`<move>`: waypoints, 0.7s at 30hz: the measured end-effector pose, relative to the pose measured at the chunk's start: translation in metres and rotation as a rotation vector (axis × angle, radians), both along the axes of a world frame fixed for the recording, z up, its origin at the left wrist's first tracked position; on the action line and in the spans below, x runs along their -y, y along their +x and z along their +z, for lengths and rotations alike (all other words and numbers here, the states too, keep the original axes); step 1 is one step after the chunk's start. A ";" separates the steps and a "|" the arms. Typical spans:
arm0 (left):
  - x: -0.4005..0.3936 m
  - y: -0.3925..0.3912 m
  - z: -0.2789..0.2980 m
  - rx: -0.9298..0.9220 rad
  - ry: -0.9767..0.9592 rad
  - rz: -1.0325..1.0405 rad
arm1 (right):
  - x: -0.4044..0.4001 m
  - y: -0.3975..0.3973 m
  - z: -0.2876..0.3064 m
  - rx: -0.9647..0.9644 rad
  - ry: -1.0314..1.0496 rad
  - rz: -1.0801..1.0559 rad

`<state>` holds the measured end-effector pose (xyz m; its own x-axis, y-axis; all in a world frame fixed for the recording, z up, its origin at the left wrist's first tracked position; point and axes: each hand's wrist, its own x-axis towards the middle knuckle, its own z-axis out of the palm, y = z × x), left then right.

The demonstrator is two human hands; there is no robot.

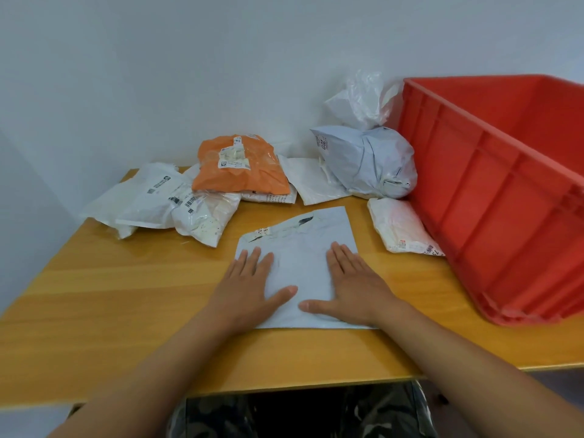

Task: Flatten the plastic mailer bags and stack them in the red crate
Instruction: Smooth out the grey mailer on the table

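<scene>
A pale grey mailer bag (300,248) lies flat on the wooden table (126,295) in front of me, its far edge torn. My left hand (249,282) presses palm-down on its left side with fingers straight. My right hand (350,286) presses flat on its right side, thumb pointing inward. The red crate (493,191) stands at the right of the table, its inside mostly out of sight. Farther back lie several crumpled mailers: an orange one (240,165), white ones (151,197), a bulging grey one (369,162) and a small white one (401,226) beside the crate.
A crinkled clear-white plastic bag (363,99) leans against the wall behind the grey bulging mailer. The white wall closes off the table's far side. The table's front edge runs just before my lap.
</scene>
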<state>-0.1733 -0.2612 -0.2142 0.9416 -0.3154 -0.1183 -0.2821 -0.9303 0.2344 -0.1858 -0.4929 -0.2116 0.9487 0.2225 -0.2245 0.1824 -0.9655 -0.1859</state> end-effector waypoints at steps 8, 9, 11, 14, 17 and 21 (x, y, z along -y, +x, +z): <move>-0.002 -0.008 -0.011 0.025 0.110 -0.013 | -0.008 -0.001 0.003 -0.024 -0.017 0.021; -0.002 -0.008 -0.011 0.021 0.104 -0.018 | -0.011 -0.002 0.002 -0.019 -0.001 0.017; -0.004 -0.007 -0.012 0.014 0.086 -0.023 | -0.016 -0.003 -0.002 0.000 0.010 -0.003; -0.003 -0.006 -0.013 0.021 0.077 -0.019 | -0.018 -0.003 -0.006 0.015 -0.002 -0.028; -0.001 -0.006 -0.013 0.027 0.104 -0.006 | -0.019 -0.004 -0.007 0.031 -0.003 -0.033; 0.001 -0.007 -0.012 0.033 0.124 0.006 | -0.019 -0.005 -0.007 0.036 -0.012 -0.033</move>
